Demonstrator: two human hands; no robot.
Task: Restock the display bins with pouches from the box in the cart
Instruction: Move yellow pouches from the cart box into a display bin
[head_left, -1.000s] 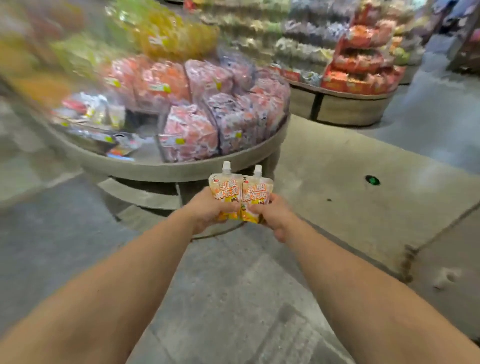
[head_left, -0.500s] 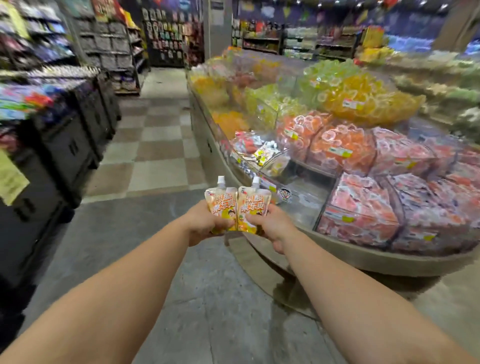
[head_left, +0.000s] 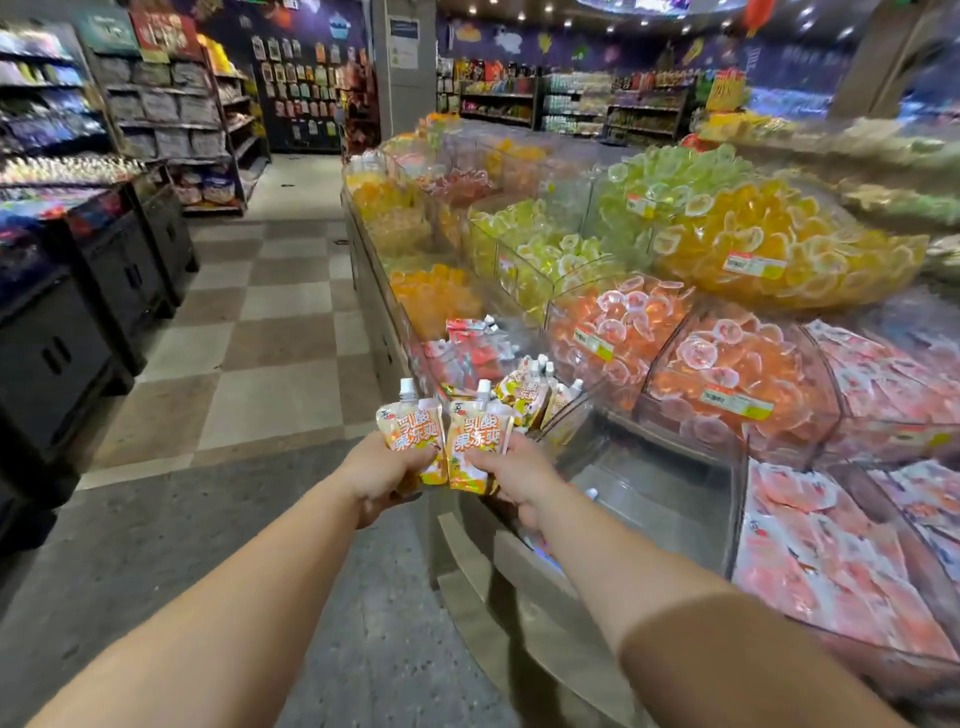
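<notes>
At the edge of the sweets display, seen from the head camera, the left hand (head_left: 382, 475) grips one orange pouch (head_left: 413, 434) by its lower half, fingers curled round it, and the right hand (head_left: 511, 475) grips a second orange pouch (head_left: 478, 441) the same way. Both pouches stand upright with their white caps on top, side by side and nearly touching, held out over the floor just short of the display. Just beyond them, a bin of matching pouches (head_left: 535, 392) sits at the near corner of the display, and to its right a clear bin (head_left: 670, 467) looks almost bare. Further bins hold orange jelly cups (head_left: 623, 332) and pink packets (head_left: 826, 551). The box and the cart are not in view.

From this one view, the step in hand looks like carrying the pair to the bin of matching pouches. The risks are plain enough. Each pouch is gripped low, so a loosened grip could let one tip or slide out and drop to the floor. Dropped in carelessly, a pouch could land in the neighbouring red pouches (head_left: 472, 345) or knock the leaning stock over the bin's front wall.
</notes>
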